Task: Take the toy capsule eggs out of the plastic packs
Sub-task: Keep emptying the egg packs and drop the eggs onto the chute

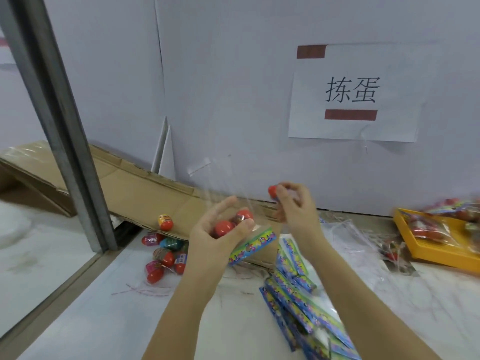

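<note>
My left hand [215,229] cups two red capsule eggs [224,227] and holds a clear plastic pack [220,183] that stands up above the fingers, its colourful header card [253,246] hanging below the hand. My right hand [293,203] is raised beside it and grips another red egg [272,190] that pokes out at the top left of the fist. Several loose eggs [163,253] lie in a heap on the white table to the left, one of them [165,222] on the cardboard flap.
A flattened cardboard box [124,185] leans along the back wall. Emptied packs with blue-green headers [293,287] pile up at the front right. A yellow tray [439,245] of full packs stands at the far right. A metal post [65,126] rises at the left.
</note>
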